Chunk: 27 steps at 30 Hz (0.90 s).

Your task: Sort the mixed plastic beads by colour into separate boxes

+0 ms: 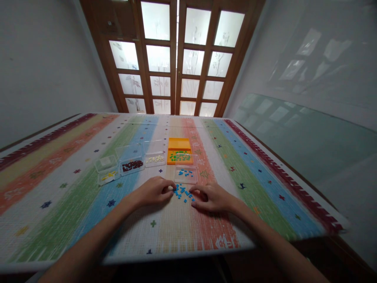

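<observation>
Small flat blue pieces [183, 190] lie loose in a pile on the tablecloth between my hands. At the pile's left edge, my left hand [154, 191] has its fingers curled and thumb and index tip close together; whatever may be between them is too small to make out. My right hand [214, 197] rests at the right edge, thumb and index apart, their tips beside blue pieces. Just beyond the pile stands a clear plastic box [186, 180] with a few more blue pieces inside and its lid raised.
An orange box [179, 144] holding green pieces stands open behind the clear box. Leftward are open clear boxes with cream pieces [155, 159], dark red pieces [132, 165] and yellow pieces [109, 176]. A striped tablecloth [141, 232] covers the table; its front edge is near my forearms.
</observation>
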Available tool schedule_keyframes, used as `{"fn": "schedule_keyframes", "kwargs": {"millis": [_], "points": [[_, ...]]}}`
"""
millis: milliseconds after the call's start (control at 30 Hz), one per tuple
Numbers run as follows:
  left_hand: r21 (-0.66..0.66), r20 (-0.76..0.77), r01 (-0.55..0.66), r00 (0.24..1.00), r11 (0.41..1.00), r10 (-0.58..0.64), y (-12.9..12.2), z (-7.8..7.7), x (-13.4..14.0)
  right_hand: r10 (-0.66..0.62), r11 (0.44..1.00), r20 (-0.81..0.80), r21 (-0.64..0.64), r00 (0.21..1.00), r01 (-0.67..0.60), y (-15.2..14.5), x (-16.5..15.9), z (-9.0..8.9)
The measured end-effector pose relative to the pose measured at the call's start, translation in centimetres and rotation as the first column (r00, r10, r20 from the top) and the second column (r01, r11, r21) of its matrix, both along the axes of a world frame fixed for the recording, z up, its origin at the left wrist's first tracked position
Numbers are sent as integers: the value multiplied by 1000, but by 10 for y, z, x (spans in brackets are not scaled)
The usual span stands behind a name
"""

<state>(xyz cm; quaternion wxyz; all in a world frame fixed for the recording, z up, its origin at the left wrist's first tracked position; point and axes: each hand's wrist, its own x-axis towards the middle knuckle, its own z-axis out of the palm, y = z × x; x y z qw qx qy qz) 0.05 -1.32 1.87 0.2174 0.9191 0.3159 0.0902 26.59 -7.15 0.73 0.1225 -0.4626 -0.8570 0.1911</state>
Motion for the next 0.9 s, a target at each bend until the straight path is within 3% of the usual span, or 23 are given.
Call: {"fn": "schedule_keyframes", "kwargs": {"millis": [500, 667, 900], "points": [[-11, -8, 18, 1000, 1000, -18, -10, 0, -9, 16, 1000, 16, 19, 1000, -16, 0, -1, 0], [27, -13, 26, 1000, 999, -25, -13, -1, -7, 60, 997, -47, 59, 997, -57, -1, -2, -2], [95, -45, -16, 999, 995, 20, -12, -5, -8, 82, 989, -2, 120, 997, -82, -3, -7, -7]]}}
